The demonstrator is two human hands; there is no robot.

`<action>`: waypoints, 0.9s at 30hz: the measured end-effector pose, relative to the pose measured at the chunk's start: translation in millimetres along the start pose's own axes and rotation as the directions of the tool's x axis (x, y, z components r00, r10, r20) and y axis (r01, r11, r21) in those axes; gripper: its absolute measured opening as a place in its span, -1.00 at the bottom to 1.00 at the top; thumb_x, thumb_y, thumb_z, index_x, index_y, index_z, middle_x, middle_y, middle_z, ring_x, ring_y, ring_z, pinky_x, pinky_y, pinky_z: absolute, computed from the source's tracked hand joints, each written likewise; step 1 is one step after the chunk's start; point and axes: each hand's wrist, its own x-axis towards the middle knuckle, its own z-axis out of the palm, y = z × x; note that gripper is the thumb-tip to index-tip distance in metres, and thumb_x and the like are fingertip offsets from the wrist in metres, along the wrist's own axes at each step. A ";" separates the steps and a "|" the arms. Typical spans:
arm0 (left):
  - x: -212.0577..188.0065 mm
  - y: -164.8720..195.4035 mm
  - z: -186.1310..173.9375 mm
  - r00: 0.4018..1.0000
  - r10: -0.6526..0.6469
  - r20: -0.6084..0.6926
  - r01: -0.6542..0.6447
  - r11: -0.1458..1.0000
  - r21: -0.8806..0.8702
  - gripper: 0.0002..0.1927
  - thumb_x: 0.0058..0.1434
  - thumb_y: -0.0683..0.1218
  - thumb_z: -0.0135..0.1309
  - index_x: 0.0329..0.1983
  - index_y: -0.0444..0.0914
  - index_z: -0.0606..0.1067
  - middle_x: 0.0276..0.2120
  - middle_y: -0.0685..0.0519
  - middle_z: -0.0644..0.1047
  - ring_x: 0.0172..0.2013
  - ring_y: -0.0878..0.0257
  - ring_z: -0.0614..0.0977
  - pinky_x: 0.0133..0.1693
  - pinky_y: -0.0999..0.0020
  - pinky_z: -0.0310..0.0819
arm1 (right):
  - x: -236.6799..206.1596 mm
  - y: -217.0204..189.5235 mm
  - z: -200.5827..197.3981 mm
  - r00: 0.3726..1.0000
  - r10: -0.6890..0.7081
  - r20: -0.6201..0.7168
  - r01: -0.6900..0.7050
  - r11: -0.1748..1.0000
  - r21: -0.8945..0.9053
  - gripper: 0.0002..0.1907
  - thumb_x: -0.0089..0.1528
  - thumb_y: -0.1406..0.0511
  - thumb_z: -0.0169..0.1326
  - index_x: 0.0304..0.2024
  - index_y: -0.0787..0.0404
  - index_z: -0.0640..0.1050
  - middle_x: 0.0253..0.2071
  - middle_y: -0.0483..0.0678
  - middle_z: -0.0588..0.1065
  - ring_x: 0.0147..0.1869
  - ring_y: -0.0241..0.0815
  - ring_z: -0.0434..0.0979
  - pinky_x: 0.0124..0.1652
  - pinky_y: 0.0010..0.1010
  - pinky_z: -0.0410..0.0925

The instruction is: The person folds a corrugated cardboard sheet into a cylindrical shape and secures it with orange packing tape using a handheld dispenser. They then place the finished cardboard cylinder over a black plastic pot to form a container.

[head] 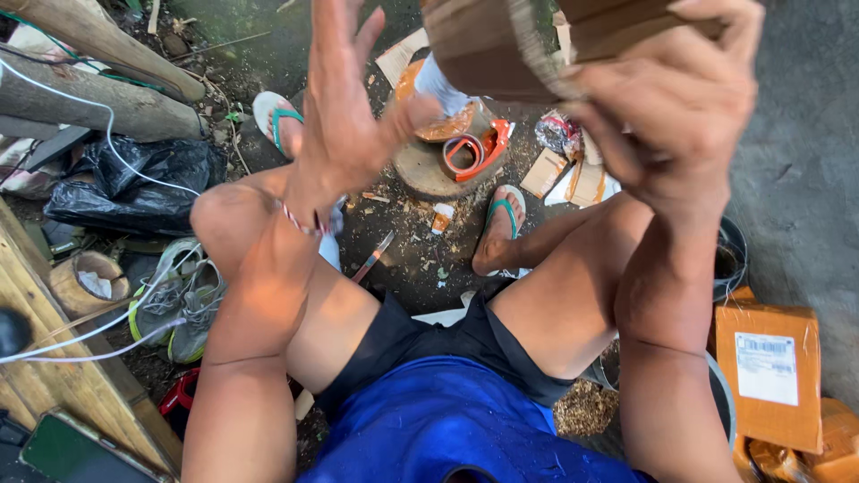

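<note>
Round wood stump (428, 170) on the dirt, orange tape dispenser (479, 148) on top. Black plastic bag (134, 192) and logs (98, 98) at left, grey-green sneakers (179, 300) beside wooden planks (54, 358). Orange parcel (768, 376) at right, wood chips (403, 241) scattered between.

Brown carved wooden piece (501, 45), raised near the camera, gripped at its right end

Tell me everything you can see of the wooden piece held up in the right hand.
The wooden piece is brown, smooth-sided and partly cut off by the top edge of the picture. A pale, rough, fibrous edge curves across it, like a fresh cut. It is held high, close to the camera, above the round stump on the ground. The right hand grips it from the right, fingers wrapped over it. The left hand is open beside it; contact cannot be told.
</note>
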 end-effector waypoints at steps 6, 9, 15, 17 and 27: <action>18.4 55.0 18.8 0.990 -0.117 -0.084 0.100 0.977 -0.189 -0.04 0.30 0.15 0.21 0.50 -0.32 -0.08 0.41 -0.13 0.20 0.40 0.13 0.28 0.42 0.29 0.13 | 51.1 -31.2 37.9 0.966 -0.202 0.161 0.229 0.958 -0.173 -0.84 0.22 0.29 0.23 -0.16 0.15 0.70 -0.28 -0.24 0.62 -0.05 -0.30 0.61 0.27 -0.13 0.22; 25.4 40.3 29.1 0.978 -0.161 -0.130 0.110 0.937 -0.332 -0.26 0.28 -0.21 -0.01 0.52 -0.31 0.06 0.34 -0.07 0.27 0.35 0.18 0.32 0.43 0.34 0.09 | 49.6 -28.2 47.0 0.953 -0.227 0.198 0.250 0.963 -0.098 -0.74 0.08 0.31 0.26 -0.18 0.20 0.76 -0.32 -0.21 0.66 -0.19 -0.30 0.60 0.19 -0.17 0.24; 36.8 2.9 12.3 0.987 -0.090 -0.132 0.054 0.967 -0.250 -0.44 0.21 -0.36 -0.23 0.31 -0.34 0.36 0.24 -0.06 0.38 0.24 0.17 0.44 0.35 0.41 0.23 | 35.0 -2.2 41.2 0.986 -0.011 0.166 0.038 0.987 -0.157 -0.92 0.23 0.38 0.31 -0.23 0.14 0.76 -0.32 -0.22 0.63 -0.17 -0.23 0.56 0.22 0.00 0.14; 43.1 -11.6 1.7 0.986 -0.124 -0.116 0.106 0.983 -0.150 -0.50 0.19 -0.35 -0.21 0.21 -0.36 0.42 0.12 -0.11 0.44 0.14 0.07 0.51 0.23 0.36 0.33 | 26.3 11.8 42.1 0.984 0.078 0.163 -0.042 0.975 -0.217 -0.92 0.22 0.40 0.32 -0.24 0.13 0.74 -0.33 -0.19 0.61 -0.15 -0.20 0.55 0.20 0.03 0.13; 51.6 -75.5 10.1 0.997 -0.061 0.039 0.058 0.996 0.066 -0.51 0.29 -0.31 -0.15 0.31 -0.36 0.34 0.18 -0.28 0.47 0.18 -0.25 0.50 0.28 0.12 0.38 | -18.4 83.8 97.0 0.935 0.215 0.282 -0.263 0.953 0.147 -0.80 0.27 0.44 0.32 -0.05 0.28 0.66 -0.14 -0.05 0.58 0.01 -0.10 0.53 0.01 -0.35 0.41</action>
